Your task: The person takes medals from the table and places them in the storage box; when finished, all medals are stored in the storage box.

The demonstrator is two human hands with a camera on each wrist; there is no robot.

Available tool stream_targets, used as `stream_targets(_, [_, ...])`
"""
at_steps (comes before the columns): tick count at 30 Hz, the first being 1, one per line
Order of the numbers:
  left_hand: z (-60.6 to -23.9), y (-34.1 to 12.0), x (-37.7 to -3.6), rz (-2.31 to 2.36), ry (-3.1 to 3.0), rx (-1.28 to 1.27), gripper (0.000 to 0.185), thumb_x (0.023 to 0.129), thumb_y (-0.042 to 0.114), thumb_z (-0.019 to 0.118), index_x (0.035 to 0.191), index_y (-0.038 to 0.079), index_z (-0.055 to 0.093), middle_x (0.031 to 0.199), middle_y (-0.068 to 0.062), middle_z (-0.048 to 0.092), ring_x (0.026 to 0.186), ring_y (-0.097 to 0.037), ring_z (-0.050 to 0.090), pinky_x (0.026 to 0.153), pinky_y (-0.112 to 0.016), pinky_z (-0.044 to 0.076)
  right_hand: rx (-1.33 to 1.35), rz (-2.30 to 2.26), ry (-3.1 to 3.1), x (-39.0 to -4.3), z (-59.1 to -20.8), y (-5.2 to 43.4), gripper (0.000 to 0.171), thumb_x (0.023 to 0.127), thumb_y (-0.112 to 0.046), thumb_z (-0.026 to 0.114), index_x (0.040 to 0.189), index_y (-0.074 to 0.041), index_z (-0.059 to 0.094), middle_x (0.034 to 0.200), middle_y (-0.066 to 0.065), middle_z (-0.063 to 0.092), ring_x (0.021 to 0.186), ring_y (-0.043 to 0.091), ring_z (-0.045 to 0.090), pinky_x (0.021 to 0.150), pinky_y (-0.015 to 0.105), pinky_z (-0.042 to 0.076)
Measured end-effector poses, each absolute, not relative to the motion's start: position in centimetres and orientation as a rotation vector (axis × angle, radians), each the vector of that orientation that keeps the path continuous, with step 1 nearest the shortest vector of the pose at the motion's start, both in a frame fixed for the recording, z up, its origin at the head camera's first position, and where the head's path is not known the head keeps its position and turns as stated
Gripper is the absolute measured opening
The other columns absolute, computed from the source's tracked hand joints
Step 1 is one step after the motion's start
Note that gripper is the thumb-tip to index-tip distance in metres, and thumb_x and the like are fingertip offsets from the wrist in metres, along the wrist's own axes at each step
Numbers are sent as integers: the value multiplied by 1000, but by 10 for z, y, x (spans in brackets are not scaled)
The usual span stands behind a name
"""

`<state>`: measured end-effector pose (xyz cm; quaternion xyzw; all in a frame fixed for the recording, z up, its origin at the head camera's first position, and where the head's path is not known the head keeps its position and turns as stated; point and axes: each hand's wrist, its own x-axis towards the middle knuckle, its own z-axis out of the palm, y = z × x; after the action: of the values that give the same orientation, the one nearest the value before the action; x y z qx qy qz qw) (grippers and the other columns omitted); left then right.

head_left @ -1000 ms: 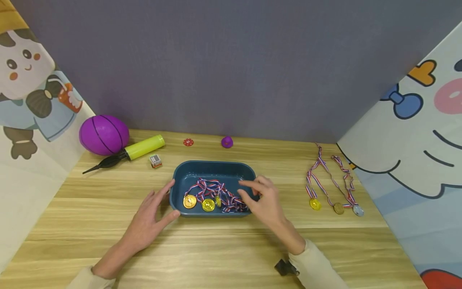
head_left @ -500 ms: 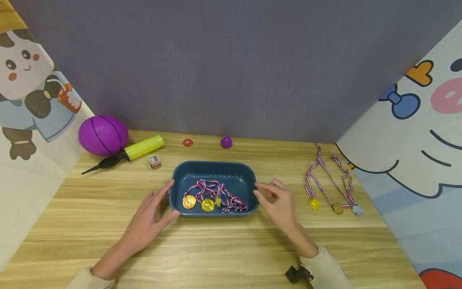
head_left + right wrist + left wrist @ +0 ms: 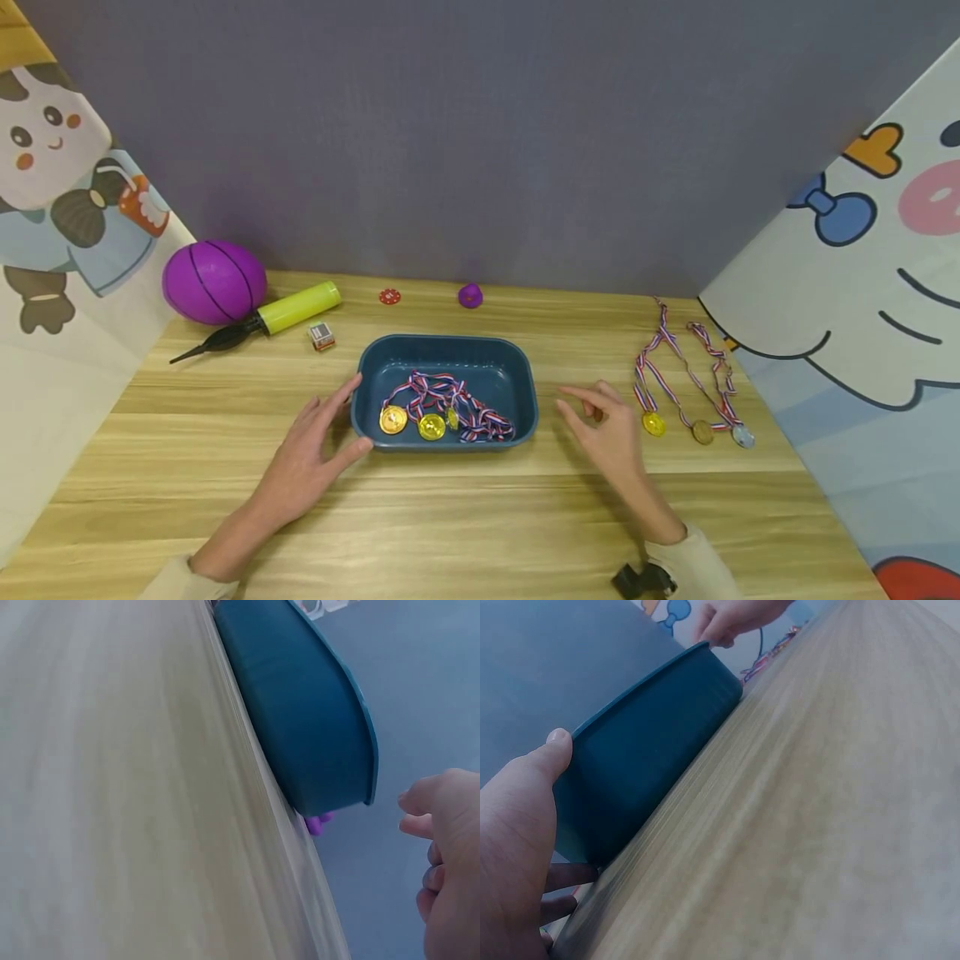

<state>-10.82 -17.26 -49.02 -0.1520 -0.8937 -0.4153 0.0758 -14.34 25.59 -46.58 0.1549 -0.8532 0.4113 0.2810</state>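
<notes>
Nearest the camera, the left hand (image 3: 303,462) lies on the wooden bench (image 3: 465,517) with fingers straight and spread, thumb and fingertips touching the left end of a dark blue tray (image 3: 525,392). The left wrist view shows the thumb (image 3: 555,750) laid against the tray's (image 3: 645,772) outer wall, not curled round it. The right hand (image 3: 611,433) hovers over the bench to the right of the tray, apart from it, fingers loosely extended and holding nothing; it sits between the tray and the loose medals (image 3: 693,392). Inside the tray lies a tangle of medals (image 3: 438,408) with gold discs and red, white and blue ribbons. The loose ones, gold, bronze and silver on matching ribbons, lie on the bench near the right panel. Farther back on the left are a small box (image 3: 322,334), a yellow-green hand pump (image 3: 262,321) and a purple ball (image 3: 213,281). Along the rear edge sit a red disc (image 3: 389,296) and a small purple object (image 3: 470,295), in front of the grey wall (image 3: 480,125).
</notes>
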Motion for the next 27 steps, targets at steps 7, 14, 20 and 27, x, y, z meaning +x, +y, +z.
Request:
stream_targets(7, [-491, -172, -109, -1244, -2678, -461, 86, 104, 38, 77, 177, 36, 30, 168, -21, 51, 156, -60, 38, 127, -82, 21, 360, 1071, -2300, -142, -467, 271, 23, 80, 10, 94, 100, 3, 86, 72, 0, 50, 66, 8, 40, 57, 15, 34])
stream_targets(14, [-493, -172, -109, -1248, -2681, -456, 87, 104, 37, 78, 176, 36, 30, 169, -20, 50, 156, -60, 37, 127, -82, 20, 243, 1047, -2330, -138, -467, 288, 21, 82, 6, 94, 101, 1, 87, 72, 0, 49, 67, 9, 38, 59, 16, 32])
stream_targets(20, [-491, -173, -108, -1256, -2686, -450, 86, 104, 38, 77, 176, 36, 30, 168, -22, 51, 156, -61, 36, 127, -83, 20, 199, 961, -2323, -136, -464, 308, 21, 82, 8, 93, 100, 3, 86, 71, 2, 47, 66, 5, 35, 58, 15, 30])
stream_targets(27, [-490, -173, -108, -1238, -2687, -456, 86, 104, 38, 77, 177, 35, 30, 165, -23, 53, 155, -62, 37, 126, -84, 21, 144, 937, -2274, -135, -460, 326, 19, 82, 13, 92, 99, 8, 85, 69, 10, 51, 65, 5, 36, 62, 6, 32])
